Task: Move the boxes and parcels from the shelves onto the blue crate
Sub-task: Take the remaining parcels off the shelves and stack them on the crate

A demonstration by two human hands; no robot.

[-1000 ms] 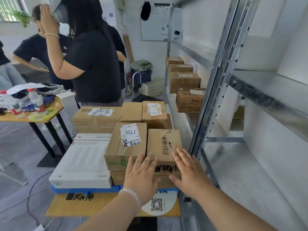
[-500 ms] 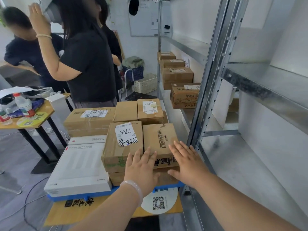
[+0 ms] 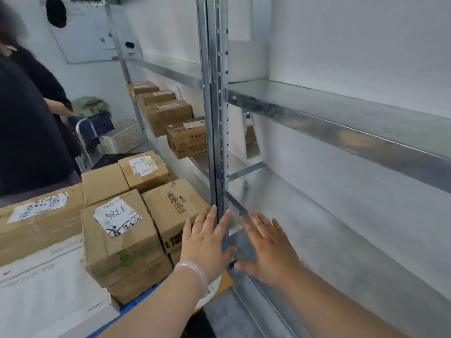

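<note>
Several cardboard boxes are stacked on the blue crate [image 3: 144, 297] at lower left, among them a box labelled 7786 [image 3: 119, 237] and a brown printed box [image 3: 174, 206] beside it. My left hand [image 3: 207, 242] is flat and open, fingers spread, at the near right corner of the printed box. My right hand [image 3: 266, 250] is open and empty over the front edge of the bare lower shelf [image 3: 329, 235]. A row of brown boxes [image 3: 168, 113] sits on the farther shelf section, the nearest one [image 3: 186, 137] just behind the steel upright [image 3: 214, 118].
A large white flat parcel [image 3: 48, 284] and a long taped box [image 3: 39, 215] fill the crate's left side. People in dark shirts [image 3: 29, 123] stand at left. A folded trolley [image 3: 85, 140] and a white basket [image 3: 122, 137] sit on the floor behind.
My view has swung right toward the shelving. Both hands have left the box tops and shifted right; the right hand now hovers over the lower shelf.
</note>
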